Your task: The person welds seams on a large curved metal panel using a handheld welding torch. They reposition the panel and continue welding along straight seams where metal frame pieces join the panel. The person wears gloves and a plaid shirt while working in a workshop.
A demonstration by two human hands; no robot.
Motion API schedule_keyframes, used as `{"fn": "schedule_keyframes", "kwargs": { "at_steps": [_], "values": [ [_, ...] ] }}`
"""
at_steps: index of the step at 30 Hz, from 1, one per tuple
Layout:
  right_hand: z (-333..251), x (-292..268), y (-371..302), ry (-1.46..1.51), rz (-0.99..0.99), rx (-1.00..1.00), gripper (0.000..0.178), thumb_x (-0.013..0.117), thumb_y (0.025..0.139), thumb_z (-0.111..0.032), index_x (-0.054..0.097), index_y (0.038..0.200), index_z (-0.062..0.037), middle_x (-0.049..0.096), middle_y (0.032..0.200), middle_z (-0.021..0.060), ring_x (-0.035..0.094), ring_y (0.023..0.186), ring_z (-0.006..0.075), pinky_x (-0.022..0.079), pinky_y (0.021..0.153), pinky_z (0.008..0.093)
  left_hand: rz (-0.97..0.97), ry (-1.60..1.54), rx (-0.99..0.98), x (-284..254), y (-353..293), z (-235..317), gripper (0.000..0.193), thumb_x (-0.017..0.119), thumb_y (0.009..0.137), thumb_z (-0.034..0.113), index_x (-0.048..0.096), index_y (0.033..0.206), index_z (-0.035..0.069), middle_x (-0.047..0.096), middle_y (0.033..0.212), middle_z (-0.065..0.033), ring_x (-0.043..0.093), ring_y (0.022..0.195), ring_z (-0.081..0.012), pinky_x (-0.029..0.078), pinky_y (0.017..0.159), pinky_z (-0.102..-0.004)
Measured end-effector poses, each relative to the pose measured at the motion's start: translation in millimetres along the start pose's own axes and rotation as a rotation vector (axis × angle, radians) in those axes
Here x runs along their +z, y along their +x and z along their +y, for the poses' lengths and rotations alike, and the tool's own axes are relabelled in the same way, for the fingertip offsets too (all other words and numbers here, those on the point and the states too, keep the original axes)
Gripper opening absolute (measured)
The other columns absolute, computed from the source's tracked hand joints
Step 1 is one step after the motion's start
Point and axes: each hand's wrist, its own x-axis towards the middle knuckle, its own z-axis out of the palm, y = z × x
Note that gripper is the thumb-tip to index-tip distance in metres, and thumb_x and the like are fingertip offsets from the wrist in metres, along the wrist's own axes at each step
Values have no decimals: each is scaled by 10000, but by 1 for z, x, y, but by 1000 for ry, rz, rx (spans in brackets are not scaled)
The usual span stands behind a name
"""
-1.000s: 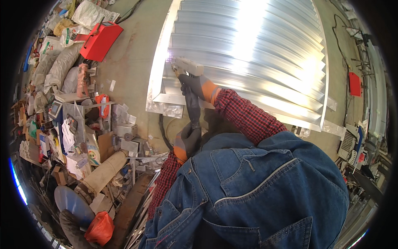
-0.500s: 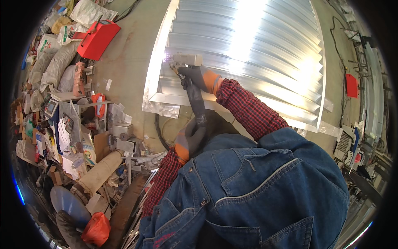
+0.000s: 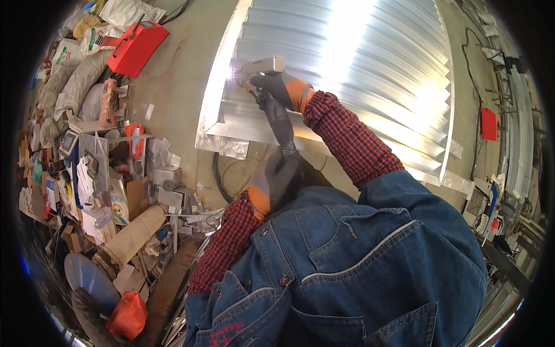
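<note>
- My right hand (image 3: 284,91) grips the welding gun (image 3: 267,65) at the left rail (image 3: 217,95) of the louvred metal panel (image 3: 306,55); I'd hold its angle steady.
- My left hand (image 3: 280,175), nearer, grips the black hose (image 3: 281,124); slack should help.

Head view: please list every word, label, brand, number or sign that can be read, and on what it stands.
I can quote no text with certainty.
Jacket: red marks at lower left, too blurred.
White sack: green print, too small.
White package: coloured print, too small.
Screen: too small.
Torch: no text that I can make out.
</note>
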Motion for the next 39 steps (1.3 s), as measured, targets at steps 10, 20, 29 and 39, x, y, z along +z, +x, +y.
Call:
{"fn": "schedule_keyframes", "kwargs": {
  "at_steps": [10,20,29,39],
  "values": [
    [37,84,-57,375,214,56,341,699,1045,-259,655,1212,35,705,850,87,704,731,178,582,639,343,267,-153,-268,-5,-57,-60,278,644,1073,252,729,1121,-9,664,826,-50,605,723,-132,477,653,-328],
    [54,126,-70,341,255,130,342,704,1048,-283,669,1206,19,724,878,74,713,767,168,580,687,326,406,-98,-303,-13,-84,-124,399,670,1054,352,757,1212,-3,686,805,-56,628,715,-126,495,657,-332],
    [59,126,-61,337,245,101,383,712,1045,-292,663,1242,34,730,926,86,716,802,175,583,701,333,424,-184,-299,-16,-80,-127,435,706,1047,349,746,1257,-30,698,819,-41,638,724,-121,508,660,-320],
    [56,126,-60,324,228,112,373,693,1049,-288,663,1227,38,729,911,89,714,790,182,580,700,336,417,-182,-306,-17,-79,-132,432,696,1060,334,736,1288,-31,690,834,-37,620,733,-117,496,670,-317]
  ]
}}
